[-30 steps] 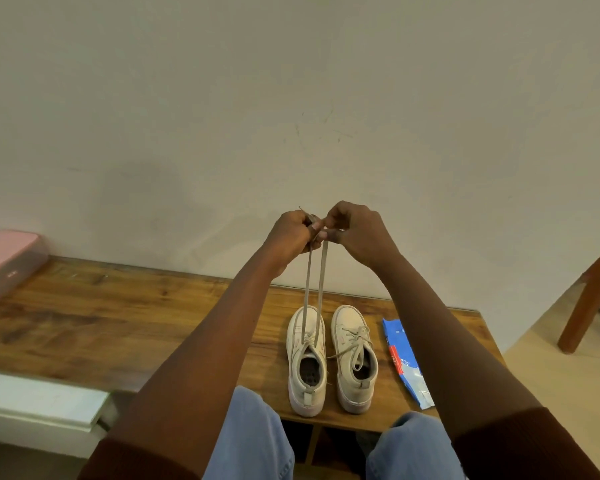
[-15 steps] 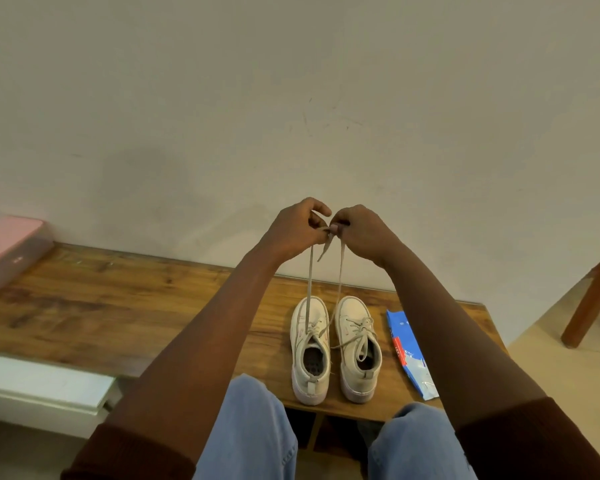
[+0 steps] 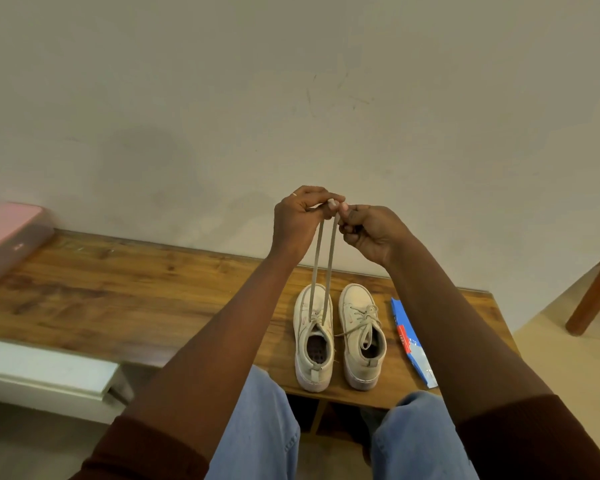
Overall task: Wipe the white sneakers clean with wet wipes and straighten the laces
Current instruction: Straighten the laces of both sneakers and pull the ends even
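Observation:
Two white sneakers stand side by side on the wooden bench (image 3: 136, 299), toes toward the wall. From the left sneaker (image 3: 313, 341) both lace ends (image 3: 323, 268) rise taut and nearly parallel to my hands. My left hand (image 3: 300, 220) and my right hand (image 3: 369, 232) meet above the shoe, fingers pinched on the lace tips. The right sneaker (image 3: 362, 337) has its laces tied in a loose bow. A blue wet wipes pack (image 3: 411, 344) lies flat just right of the shoes.
A pink box (image 3: 7, 237) sits at the bench's far left against the wall. A white ledge (image 3: 45, 370) runs below the bench on the left. A wooden furniture leg (image 3: 593, 292) stands at the right edge. My knees in jeans are at the bench's front.
My hands stayed raised with the lace ends. The two strands spread apart half a second ago and have come close together again. The camera view has shifted a little.

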